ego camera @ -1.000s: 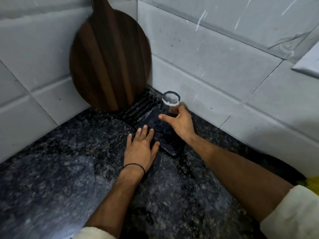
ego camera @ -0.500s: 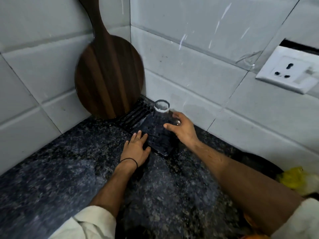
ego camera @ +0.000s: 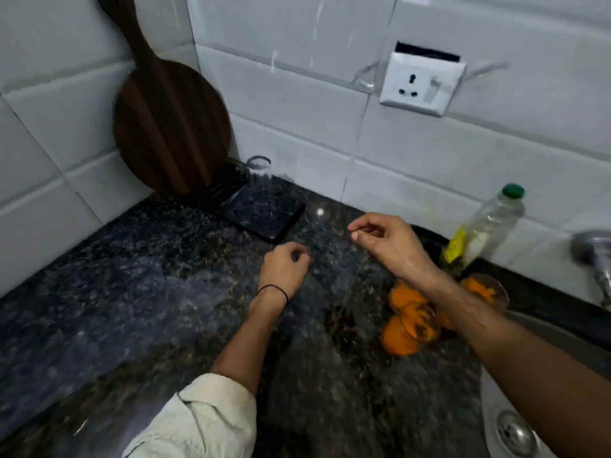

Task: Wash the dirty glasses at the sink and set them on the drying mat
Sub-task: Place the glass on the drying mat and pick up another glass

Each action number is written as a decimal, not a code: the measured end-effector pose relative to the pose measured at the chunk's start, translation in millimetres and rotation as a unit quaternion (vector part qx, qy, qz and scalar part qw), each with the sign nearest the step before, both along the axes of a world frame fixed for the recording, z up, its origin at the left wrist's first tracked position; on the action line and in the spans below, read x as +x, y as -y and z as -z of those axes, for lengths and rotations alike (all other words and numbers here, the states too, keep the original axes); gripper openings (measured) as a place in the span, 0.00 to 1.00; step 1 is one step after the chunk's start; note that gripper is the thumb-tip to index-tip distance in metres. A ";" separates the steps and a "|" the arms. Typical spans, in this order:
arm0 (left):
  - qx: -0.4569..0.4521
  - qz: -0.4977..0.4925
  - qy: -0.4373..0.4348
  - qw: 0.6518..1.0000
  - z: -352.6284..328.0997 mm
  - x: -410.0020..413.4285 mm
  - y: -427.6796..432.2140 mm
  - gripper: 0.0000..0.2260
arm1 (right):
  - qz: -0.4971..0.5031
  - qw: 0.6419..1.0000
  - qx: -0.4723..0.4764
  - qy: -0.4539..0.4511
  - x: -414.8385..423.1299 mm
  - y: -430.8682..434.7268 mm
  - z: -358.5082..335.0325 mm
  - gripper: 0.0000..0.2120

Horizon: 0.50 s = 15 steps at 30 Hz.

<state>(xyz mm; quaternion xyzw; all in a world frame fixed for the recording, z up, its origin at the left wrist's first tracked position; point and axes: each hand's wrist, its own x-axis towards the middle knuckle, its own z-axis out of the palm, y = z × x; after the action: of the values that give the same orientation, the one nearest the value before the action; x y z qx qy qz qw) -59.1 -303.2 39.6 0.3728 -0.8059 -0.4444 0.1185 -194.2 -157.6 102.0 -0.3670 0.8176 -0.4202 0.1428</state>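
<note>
A clear glass (ego camera: pixel 259 180) stands upside down on the black drying mat (ego camera: pixel 264 216) in the counter's back corner. Nothing touches it. My left hand (ego camera: pixel 284 269) hovers over the dark granite counter, fingers loosely curled and holding nothing. My right hand (ego camera: pixel 386 242) is wet, right of the mat, fingers curled with thumb and forefinger close together and nothing between them. Several glasses smeared with orange residue (ego camera: pixel 413 322) stand beside the sink, partly hidden under my right forearm.
A round wooden board (ego camera: pixel 168 127) leans against the tiled wall behind the mat. A plastic bottle with a green cap (ego camera: pixel 486 229) stands at the wall. A tap (ego camera: pixel 595 256) and the sink drain (ego camera: pixel 515 434) are at the right. A wall socket (ego camera: pixel 421 84) sits above.
My right hand let go of the glass, which now stands alone on the mat. Both hands drew back from the mat toward the right. The view swung right, revealing the orange-stained glasses and sink.
</note>
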 end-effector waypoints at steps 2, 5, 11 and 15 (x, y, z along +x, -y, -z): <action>0.011 0.008 -0.023 1.000 4.4 5.0 -33.0 0.08 | 0.019 0.999 -0.003 -0.028 7.5 -43.2 -1.6 0.03; 0.024 0.025 -0.027 0.999 17.6 9.3 -84.1 0.08 | 0.065 0.995 -0.018 -0.071 22.1 -111.4 3.6 0.04; -0.058 0.064 0.021 0.996 52.2 16.0 -141.2 0.10 | 0.065 0.987 0.065 -0.128 45.1 -184.8 36.4 0.18; -0.184 0.185 0.159 0.952 76.0 17.2 -158.9 0.24 | 0.037 0.988 0.123 -0.087 62.4 -185.4 65.7 0.24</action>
<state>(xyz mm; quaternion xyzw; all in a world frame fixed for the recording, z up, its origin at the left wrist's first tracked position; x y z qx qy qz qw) -41.8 -144.3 -36.5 0.2546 -0.9369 -0.2379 -0.0292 -131.8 27.7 36.3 -0.3515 0.8854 -0.2874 0.0994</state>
